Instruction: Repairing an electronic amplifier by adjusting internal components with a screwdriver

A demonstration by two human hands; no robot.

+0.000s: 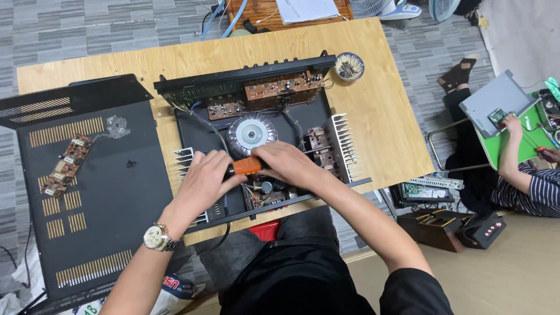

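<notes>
Both hands meet over the open amplifier chassis on the wooden desk. The right hand is clenched around the orange handle of a screwdriver, and the left hand (a wristwatch on its wrist) closes on the same handle from the other side, fingers touching it. The tool sits just below the round toroidal transformer, between two finned heatsinks. Brown circuit boards line the far wall of the chassis. To the left lies the removed black cover with a small loose circuit board on it. A patterned bowl stands at the chassis's far right corner. Another person works on the floor well apart.
</notes>
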